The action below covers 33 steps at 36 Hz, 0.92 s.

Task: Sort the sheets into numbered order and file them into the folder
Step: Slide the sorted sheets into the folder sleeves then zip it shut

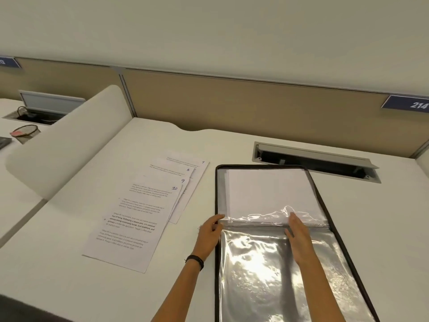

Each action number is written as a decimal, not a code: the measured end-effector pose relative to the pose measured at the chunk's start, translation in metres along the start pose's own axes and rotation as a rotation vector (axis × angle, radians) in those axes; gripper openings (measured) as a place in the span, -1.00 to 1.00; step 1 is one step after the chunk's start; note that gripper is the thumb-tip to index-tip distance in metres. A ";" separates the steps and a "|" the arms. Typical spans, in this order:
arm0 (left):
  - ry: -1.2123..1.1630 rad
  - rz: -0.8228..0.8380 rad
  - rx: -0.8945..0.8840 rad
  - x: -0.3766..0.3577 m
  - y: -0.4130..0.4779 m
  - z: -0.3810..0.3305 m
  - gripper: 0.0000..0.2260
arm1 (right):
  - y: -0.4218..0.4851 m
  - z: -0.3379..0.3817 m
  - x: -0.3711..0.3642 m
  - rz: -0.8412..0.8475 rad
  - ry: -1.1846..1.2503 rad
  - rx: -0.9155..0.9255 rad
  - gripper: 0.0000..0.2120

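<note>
Both bare forearms come in from the near edge and angle slightly toward each other. The left hand point(210, 230), with a dark band point(194, 261) round its wrist, pinches the left edge of a plastic sleeve point(260, 217) between its thumb and curled fingers point(218, 225). The right hand point(298, 235) lies palm down with its fingers straight and together. Their tips press on the same sleeve's near edge, and the thumb is spread to the left.

desk point(69, 275) | folder point(255, 275) lying open on it, right of centre | sheets point(139, 214) fanned just left of folder | cable hatch point(313, 159) behind folder | partition point(232, 98) behind desk | divider point(76, 140) left | mesh basket point(25, 132) beyond divider
</note>
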<state>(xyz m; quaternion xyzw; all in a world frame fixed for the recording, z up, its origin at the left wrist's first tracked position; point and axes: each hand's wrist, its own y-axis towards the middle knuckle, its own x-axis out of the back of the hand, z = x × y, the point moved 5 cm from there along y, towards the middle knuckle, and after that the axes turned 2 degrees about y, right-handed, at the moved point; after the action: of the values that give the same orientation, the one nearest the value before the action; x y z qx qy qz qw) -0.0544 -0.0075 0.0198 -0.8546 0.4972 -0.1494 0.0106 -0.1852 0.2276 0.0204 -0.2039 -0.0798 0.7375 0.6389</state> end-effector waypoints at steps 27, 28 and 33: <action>0.707 -0.374 -0.071 0.149 0.018 0.086 -0.33 | -0.015 -0.057 -0.198 0.215 -0.427 0.097 -0.72; 0.719 -0.367 -0.080 0.152 0.019 0.088 -0.32 | -0.015 -0.062 -0.206 0.240 -0.402 0.054 -0.72; 0.782 -0.343 -0.100 0.155 0.019 0.090 -0.26 | -0.017 -0.079 -0.234 0.275 -0.323 -0.088 -0.74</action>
<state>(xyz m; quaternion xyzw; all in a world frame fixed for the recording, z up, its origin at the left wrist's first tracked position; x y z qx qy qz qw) 0.0250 -0.1607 -0.0316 -0.8033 0.3214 -0.4374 -0.2452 -0.1144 -0.0094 0.0020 -0.1198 -0.1849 0.8366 0.5015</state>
